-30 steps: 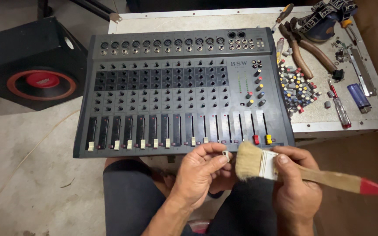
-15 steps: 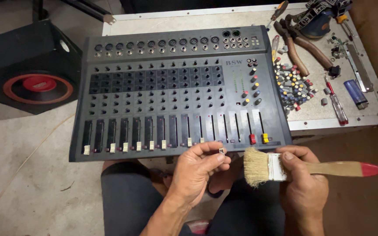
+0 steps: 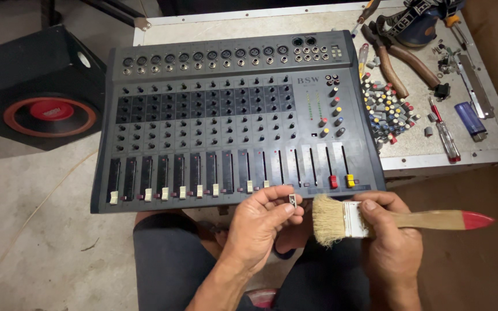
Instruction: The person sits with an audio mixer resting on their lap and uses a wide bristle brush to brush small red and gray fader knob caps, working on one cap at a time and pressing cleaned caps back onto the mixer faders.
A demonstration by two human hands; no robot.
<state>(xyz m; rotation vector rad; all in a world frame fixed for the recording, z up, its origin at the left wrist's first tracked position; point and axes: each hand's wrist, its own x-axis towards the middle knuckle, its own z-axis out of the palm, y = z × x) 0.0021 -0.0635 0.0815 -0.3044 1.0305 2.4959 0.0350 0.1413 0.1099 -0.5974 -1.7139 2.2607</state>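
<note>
In our left hand we pinch a small fader cap between the thumb and the fingertips, just below the front edge of the audio mixer. Our right hand is closed around the metal ferrule of a paint brush, with the pale bristles turned toward the cap and the wooden handle with its red tip pointing to the right. The cap looks very light and hard, probably plastic, and it is so small that it can slip away easily; we judge that it is best held by its two narrow sides. The bristles look soft and will bend with little pressure. The mixer rests partly on our knees and partly on a worn table. On its fader row some sliders carry pale caps, and two carry a red and a yellow one. Beside the mixer lies a heap of loose knobs, then pliers, a screwdriver and a blue lighter. A black speaker box stands on the floor at the left.
</note>
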